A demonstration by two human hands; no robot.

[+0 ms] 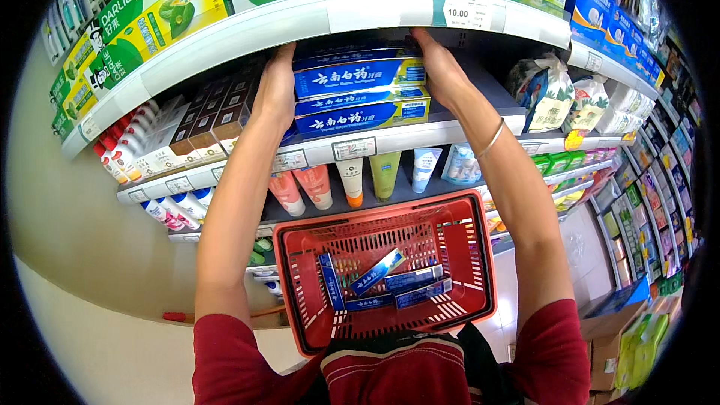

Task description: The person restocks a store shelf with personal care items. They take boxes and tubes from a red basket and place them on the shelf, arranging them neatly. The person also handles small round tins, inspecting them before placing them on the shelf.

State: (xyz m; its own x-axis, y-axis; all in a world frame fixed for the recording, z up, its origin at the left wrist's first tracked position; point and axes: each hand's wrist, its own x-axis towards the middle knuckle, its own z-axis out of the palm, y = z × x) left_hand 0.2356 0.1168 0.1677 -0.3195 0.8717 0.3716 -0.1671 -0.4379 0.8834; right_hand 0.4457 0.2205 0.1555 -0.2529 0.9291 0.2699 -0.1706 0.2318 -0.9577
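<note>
Both my arms reach onto a shelf, one on each side of a stack of blue toothpaste boxes (358,79). My left hand (277,86) presses against the stack's left end, its thumb up by the top boxes and most fingers hidden behind. At the right end, my right hand (444,75) holds the other side, thumb raised near the shelf above and the other fingers out of sight. The stack lies flat, several boxes high. Below, a red shopping basket (486,277) contains several loose blue toothpaste boxes (379,271).
Just over my hands runs a white shelf edge (337,11) with green and yellow toothpaste boxes (176,11) above it. Brown boxes (206,116) stand left of the stack, bagged goods (551,94) to the right. Upright tubes (385,175) line the shelf below.
</note>
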